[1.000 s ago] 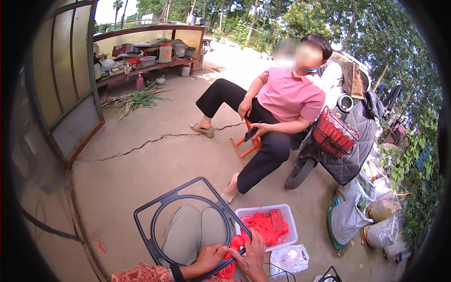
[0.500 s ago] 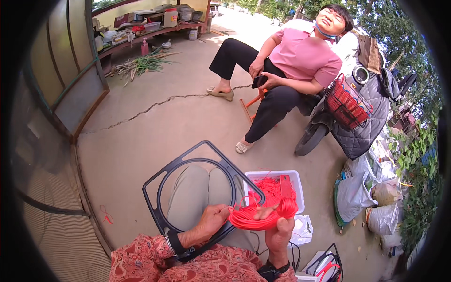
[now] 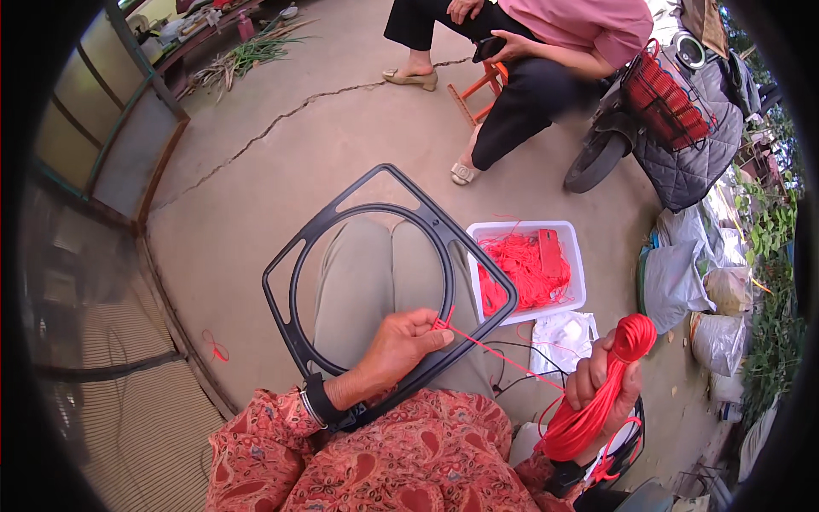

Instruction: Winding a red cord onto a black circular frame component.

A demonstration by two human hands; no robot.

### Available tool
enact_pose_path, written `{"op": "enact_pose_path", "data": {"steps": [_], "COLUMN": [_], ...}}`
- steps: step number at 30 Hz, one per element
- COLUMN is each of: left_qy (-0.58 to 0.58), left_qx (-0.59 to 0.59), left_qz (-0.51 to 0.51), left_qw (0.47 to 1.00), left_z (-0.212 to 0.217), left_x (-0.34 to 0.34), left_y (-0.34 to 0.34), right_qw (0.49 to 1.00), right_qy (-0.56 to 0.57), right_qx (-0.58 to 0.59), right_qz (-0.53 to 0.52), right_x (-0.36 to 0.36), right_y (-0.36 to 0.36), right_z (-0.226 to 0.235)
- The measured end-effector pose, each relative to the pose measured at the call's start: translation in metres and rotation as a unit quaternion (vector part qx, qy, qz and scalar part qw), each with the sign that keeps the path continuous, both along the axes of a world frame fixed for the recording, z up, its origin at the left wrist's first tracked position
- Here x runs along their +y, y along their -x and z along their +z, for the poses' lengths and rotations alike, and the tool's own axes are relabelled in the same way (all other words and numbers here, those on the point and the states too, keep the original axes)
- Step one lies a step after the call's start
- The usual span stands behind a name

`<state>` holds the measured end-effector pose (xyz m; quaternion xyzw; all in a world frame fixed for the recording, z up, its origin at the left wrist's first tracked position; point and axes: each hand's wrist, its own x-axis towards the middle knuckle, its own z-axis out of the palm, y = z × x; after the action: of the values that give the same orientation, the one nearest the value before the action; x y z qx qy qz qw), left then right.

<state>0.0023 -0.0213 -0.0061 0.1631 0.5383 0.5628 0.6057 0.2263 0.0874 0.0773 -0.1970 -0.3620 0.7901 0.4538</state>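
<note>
Left hand [image 3: 399,343] pinches one red cord [image 3: 503,357] at one frame [image 3: 438,224]; right hand [image 3: 585,381] grips one skein [image 3: 587,420].

1 head-worn fisheye view, facing down, near above lap [image 3: 354,277]

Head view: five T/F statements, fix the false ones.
1. The right hand grips a bundle of glossy red cord. True.
2. A four-sided black frame with a round opening is over the wearer's legs. True.
3. The left hand is empty. False: it pinches a thin red strand at the frame.
4. The white rectangular plastic tub holds blue cord. False: the loose cord inside is red.
5. The seated person in the pink shirt holds a dark phone. True.
</note>
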Motion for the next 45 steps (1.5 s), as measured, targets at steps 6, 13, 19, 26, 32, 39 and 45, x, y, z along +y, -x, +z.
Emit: {"op": "enact_pose_path", "data": {"steps": [6,13,19,26,32,39,45], "left_qy": [-0.017,-0.125,-0.053,-0.06,-0.133,-0.074,-0.104], "left_qx": [0.138,0.251,0.342,0.357,0.327,0.334,0.33], "left_qz": [-0.077,0.012,-0.05,-0.04,0.021,-0.061,-0.026], "left_qw": [0.987,0.96,0.937,0.931,0.935,0.938,0.938], "left_z": [-0.011,-0.029,-0.007,-0.006,-0.013,-0.004,-0.012], "left_x": [-0.005,-0.01,-0.012,-0.016,-0.015,-0.02,-0.008], "left_y": [-0.017,-0.024,-0.02,-0.023,-0.023,-0.011,-0.004], "right_qw": [0.995,0.978,0.906,0.514,0.394,0.527,0.67], "right_qy": [-0.046,-0.114,-0.288,-0.819,-0.835,-0.639,-0.557], "right_qx": [0.049,-0.052,-0.113,-0.187,-0.23,-0.306,-0.281], "right_qz": [0.078,0.17,0.289,0.175,0.308,0.47,0.402], "right_x": [0.02,0.006,0.04,0.037,0.039,0.045,0.048], "right_y": [0.063,0.158,0.201,0.203,0.179,0.161,0.156], "right_z": [0.047,0.059,0.041,-0.024,-0.054,-0.044,-0.051]}}
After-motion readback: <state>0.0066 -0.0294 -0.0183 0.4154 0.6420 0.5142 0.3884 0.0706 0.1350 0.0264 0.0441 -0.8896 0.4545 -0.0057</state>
